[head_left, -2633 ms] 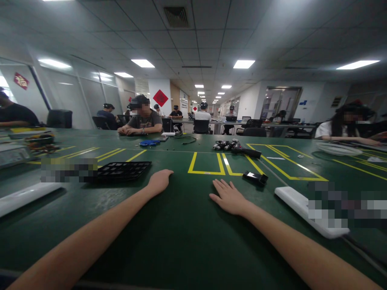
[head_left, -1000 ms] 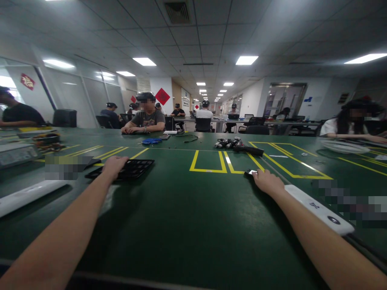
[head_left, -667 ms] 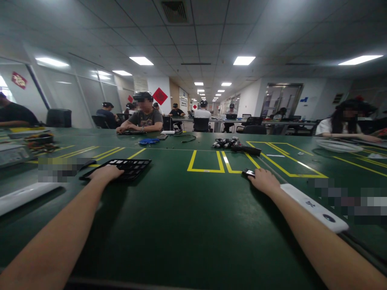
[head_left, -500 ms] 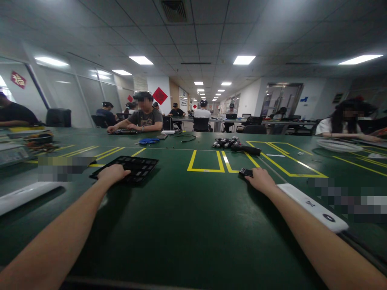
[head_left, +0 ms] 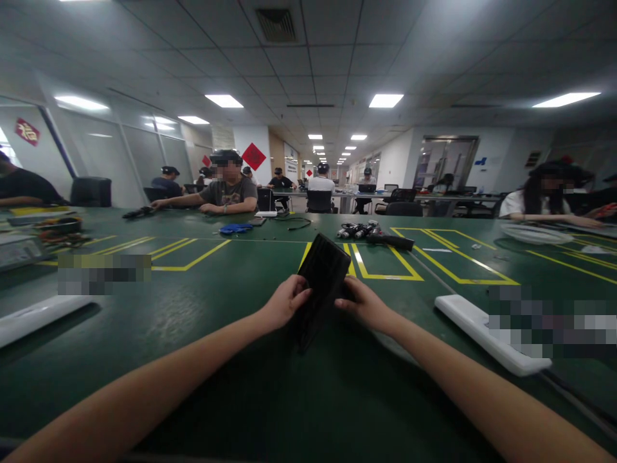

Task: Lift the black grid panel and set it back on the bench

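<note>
Black tray tipped up steeply over table. Left hand: thumb and fingers closed on its edge, tray at 2 o'clock. Right hand: half-curled, tray at 10 o'clock, grip unclear.

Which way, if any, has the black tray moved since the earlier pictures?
Yes, rightward: the black tray has left the yellow tape at left, which it partly hid, and is now tilted steeply.
</note>
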The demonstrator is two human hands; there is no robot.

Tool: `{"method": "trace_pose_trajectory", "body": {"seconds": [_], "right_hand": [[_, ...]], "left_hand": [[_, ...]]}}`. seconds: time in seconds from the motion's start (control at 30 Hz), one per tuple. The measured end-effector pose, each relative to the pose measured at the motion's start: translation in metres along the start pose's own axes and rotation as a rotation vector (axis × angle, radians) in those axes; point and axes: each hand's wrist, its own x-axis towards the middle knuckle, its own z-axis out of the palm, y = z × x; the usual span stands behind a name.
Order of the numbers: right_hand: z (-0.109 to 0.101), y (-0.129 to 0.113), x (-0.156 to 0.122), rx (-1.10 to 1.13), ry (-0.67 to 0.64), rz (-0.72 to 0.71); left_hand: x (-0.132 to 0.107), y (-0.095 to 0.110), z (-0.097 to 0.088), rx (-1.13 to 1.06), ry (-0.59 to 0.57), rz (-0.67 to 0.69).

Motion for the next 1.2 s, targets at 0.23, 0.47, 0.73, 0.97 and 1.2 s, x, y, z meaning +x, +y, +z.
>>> {"method": "trace_pose_trajectory", "body": {"seconds": [0.23,0.47,0.73,0.97,1.2], "right_hand": [[0.003,0.007,-0.005,-0.031,-0.11,-0.072],[0.01,-0.014,-0.007,0.04,-0.115,-0.216],[0.012,-0.013,-0.009,-0.086,-0.101,-0.237],[0.013,-0.012,-0.009,-0.068,-0.093,-0.229],[0.016,-0.013,-0.008,-0.013,-0.089,-0.242]], "left_hand": [[-0.007,-0.009,0.009,0.063,-0.11,0.083],[-0.008,0.005,0.004,0.006,-0.218,0.025],[-0.005,0.008,-0.03,-0.555,-0.053,-0.455],[-0.007,0.002,-0.04,-0.382,-0.193,-0.358],[-0.015,0.017,-0.033,-0.42,-0.354,-0.267]]}}
